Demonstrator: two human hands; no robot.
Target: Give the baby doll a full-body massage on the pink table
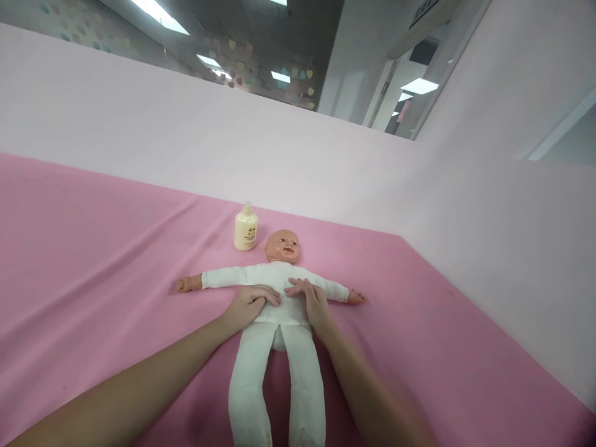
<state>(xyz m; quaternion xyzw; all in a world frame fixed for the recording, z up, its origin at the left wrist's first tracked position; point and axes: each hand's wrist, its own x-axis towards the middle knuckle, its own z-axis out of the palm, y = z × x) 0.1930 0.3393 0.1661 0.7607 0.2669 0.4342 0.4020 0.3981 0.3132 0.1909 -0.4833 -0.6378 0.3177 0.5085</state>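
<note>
A baby doll (282,313) with a white cloth body lies on its back, arms spread wide and head away from me. My left hand (251,304) rests on the left side of the doll's torso, fingers stretched toward the middle. On the other side of the torso, my right hand (311,299) touches the chest with its fingers extended and slightly apart. Neither hand grasps anything. Just left of the doll's head stands a pale yellow pump bottle (246,230), upright and untouched.
A pink sheet (116,261) with some creases covers the surface under the doll. White walls (298,167) rise behind it and on the right. Above the back wall is a glass window (261,49) with heart stickers and light reflections.
</note>
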